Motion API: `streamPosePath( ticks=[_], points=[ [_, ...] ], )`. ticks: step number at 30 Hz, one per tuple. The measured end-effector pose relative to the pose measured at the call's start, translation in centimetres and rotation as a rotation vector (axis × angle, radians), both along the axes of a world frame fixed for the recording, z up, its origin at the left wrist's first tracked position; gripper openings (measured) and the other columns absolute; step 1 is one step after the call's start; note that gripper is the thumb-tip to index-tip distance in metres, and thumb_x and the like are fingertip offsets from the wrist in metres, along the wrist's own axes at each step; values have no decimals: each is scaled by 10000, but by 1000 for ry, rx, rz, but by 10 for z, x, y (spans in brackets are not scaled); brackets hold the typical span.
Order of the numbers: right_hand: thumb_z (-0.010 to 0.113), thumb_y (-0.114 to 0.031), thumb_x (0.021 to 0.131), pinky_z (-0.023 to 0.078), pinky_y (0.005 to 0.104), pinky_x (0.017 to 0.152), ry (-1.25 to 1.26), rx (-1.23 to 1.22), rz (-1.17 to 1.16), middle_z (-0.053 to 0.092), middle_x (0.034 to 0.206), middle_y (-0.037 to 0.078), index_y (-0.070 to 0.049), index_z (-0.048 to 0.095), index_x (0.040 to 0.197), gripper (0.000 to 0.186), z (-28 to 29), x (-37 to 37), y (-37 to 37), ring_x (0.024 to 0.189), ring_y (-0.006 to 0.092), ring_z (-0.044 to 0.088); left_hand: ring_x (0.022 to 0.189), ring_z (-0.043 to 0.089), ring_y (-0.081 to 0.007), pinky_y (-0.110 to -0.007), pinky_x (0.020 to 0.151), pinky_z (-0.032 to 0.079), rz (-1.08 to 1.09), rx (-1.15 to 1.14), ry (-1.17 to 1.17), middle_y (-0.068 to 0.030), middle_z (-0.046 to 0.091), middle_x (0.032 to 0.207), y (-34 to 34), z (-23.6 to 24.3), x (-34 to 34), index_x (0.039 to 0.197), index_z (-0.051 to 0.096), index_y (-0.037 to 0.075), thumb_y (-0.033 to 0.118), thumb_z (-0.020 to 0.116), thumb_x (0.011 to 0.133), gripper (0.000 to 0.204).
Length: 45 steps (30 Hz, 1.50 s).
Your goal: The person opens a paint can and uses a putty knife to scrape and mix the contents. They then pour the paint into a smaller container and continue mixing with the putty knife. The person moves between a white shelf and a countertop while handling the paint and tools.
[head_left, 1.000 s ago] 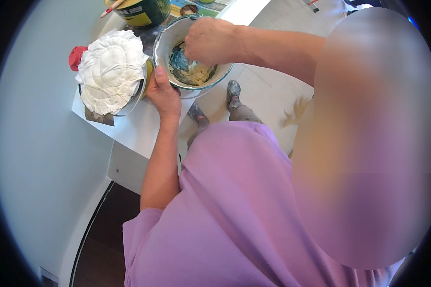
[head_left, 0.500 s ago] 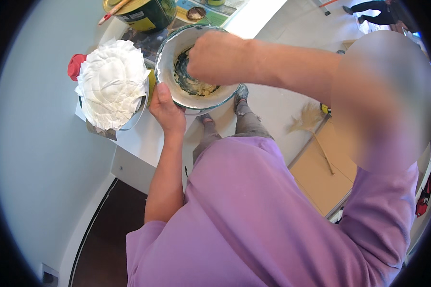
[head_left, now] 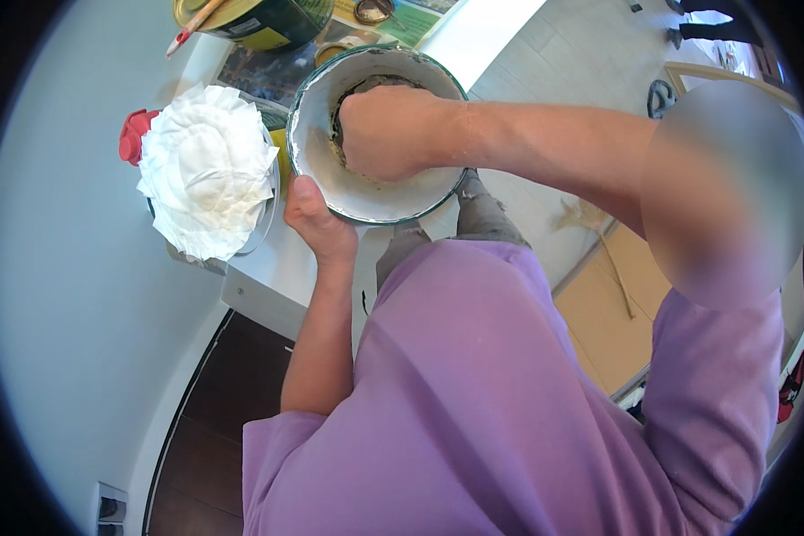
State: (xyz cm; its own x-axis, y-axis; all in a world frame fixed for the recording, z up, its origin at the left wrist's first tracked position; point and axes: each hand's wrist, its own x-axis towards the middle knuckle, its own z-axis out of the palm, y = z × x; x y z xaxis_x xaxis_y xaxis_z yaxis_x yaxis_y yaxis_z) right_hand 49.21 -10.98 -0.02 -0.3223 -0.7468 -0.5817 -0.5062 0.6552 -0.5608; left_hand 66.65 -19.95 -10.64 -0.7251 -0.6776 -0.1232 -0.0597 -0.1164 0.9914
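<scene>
A round paint bucket with a whitish inner wall and a dark green rim is tilted toward me. My left hand grips its near left rim, thumb up against the outside. Down inside the bucket is my right hand, its fingers curled into a fist; what it holds, if anything, is hidden. Dark and yellowish residue shows in part around the fist at the bottom. Left of the bucket stands a pail topped with a pleated white cover, and a red object sits behind it.
A green tin carries a paintbrush across its top. Near it lies a small stained lid on printed paper. A pale wall closes off the left. On the floor at right are cardboard and a long-handled brush. Another person's legs show far right.
My right hand has moved toward the near side inside the bucket and covers more of the residue. My left hand keeps its hold on the rim. The whole view has shifted slightly.
</scene>
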Motion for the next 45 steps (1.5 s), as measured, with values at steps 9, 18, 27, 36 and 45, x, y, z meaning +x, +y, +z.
streamPosePath(
  ticks=[9, 18, 27, 36, 45],
  points=[
    [570, -140, 875, 585, 488, 809, 40, 164, 129, 751, 979, 238, 64, 757, 947, 285, -10, 7, -14, 900, 432, 734, 960, 633, -160, -315, 883, 509, -68, 37, -3, -99, 700, 1088, -2, 2, 1, 1224, 639, -78, 480, 510, 1050, 598],
    [551, -165, 910, 576, 494, 837, -108, 143, -233, 722, 955, 325, 114, 728, 989, 340, -3, 22, -12, 908, 445, 734, 997, 642, -175, -327, 905, 514, -88, -42, 3, -117, 705, 1136, -4, 2, 0, 1288, 617, -89, 464, 521, 1046, 611],
    [610, -156, 849, 600, 454, 812, 20, 124, -46, 750, 1016, 253, 29, 778, 1023, 304, -6, 25, -13, 943, 375, 755, 967, 636, -166, -321, 880, 513, -81, -11, 12, -104, 704, 1086, -5, -7, 1, 1242, 634, -81, 463, 512, 1047, 590],
    [566, -124, 865, 581, 487, 840, 22, 155, 109, 743, 946, 264, 70, 754, 968, 290, 8, 34, -5, 912, 399, 742, 957, 635, -179, -343, 874, 510, -61, -28, -14, -108, 704, 1083, -6, -5, -1, 1217, 637, -86, 488, 486, 1045, 618],
    [581, -117, 863, 583, 487, 798, 36, 199, 148, 742, 934, 261, 57, 747, 969, 263, 24, 15, -5, 893, 400, 743, 986, 634, -168, -321, 899, 511, -65, 27, 27, -108, 704, 1119, -2, 1, -2, 1258, 622, -102, 469, 539, 1042, 616]
  ],
)
